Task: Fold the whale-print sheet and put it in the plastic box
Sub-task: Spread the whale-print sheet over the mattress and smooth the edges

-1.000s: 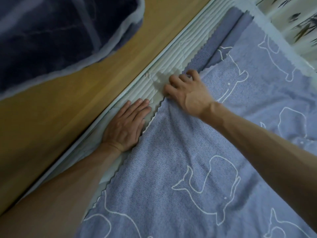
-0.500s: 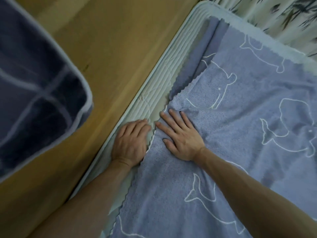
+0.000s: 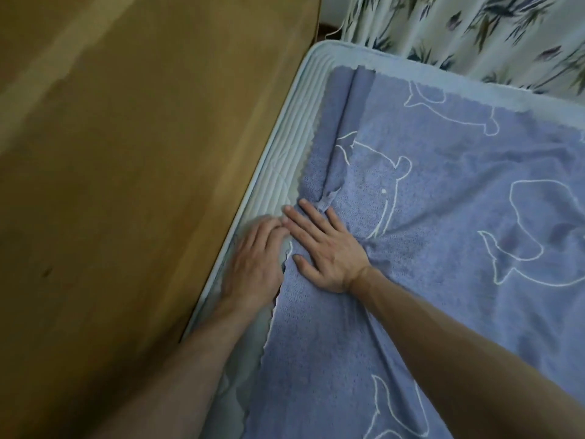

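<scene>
Head view shows the sheet spread on the mattress, its scalloped left edge running near-to-far between the flat, released right hand on it and the blurred, flat left hand beside it.

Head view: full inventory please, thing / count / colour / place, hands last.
whale-print sheet: 1, blue with white whale outlines, spread on the mattress, strip doubled over along its left edge
mattress: 1, pale, quilted, under the sheet
floor: 1, brown, left of the mattress
curtain: 1, white with dark leaf print, top right
left hand: 1, flat on the mattress at the sheet's edge, blurred
right hand: 1, flat, presses the sheet
</scene>
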### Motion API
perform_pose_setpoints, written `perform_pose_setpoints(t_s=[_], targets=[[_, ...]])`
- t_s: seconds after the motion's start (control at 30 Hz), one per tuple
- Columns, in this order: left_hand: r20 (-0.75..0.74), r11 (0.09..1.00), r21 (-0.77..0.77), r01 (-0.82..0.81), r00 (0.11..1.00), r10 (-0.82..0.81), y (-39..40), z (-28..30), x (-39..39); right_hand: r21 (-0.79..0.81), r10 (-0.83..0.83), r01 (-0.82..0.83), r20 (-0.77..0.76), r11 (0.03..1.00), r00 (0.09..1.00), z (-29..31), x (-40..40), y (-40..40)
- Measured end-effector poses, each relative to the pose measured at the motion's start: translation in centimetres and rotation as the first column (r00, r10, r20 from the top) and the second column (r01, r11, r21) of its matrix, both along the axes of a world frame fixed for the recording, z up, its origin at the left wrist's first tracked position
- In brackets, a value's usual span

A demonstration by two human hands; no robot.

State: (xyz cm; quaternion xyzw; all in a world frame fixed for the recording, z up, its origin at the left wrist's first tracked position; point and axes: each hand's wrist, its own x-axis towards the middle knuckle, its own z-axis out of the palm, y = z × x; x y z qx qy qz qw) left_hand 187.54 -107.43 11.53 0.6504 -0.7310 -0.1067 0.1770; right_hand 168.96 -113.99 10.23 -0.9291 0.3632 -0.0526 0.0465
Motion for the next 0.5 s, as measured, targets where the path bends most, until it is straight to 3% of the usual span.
perform_pose_setpoints(t_s=[0.13,0.23,0.37,0.5], targets=[[-0.164,0.990,0.022,-0.139,0.976,0.141,-8.2,-0.7,-0.9,-0.006,-0.039,0.039,0.070,0.999,0.997,-0.7,-0.1,0.1],[-0.117,0.997,0.005,-0.082,0.990,0.082,-11.7,-1.7,-1.0,0.004,-0.033,0.032,0.095,0.999,0.995,-0.9,-0.1,0.0],[-0.168,0.985,0.091,-0.143,0.973,0.157,-13.1,-2.0,-1.0,0.045,-0.025,0.020,0.100,0.999,0.995,-0.1,-0.1,-0.1],[-0.017,0.997,0.030,-0.064,0.998,0.065,-12.4,-2.1,-0.9,0.018,0.107,-0.116,0.260,0.993,0.960,1.6,-0.1,-0.8]])
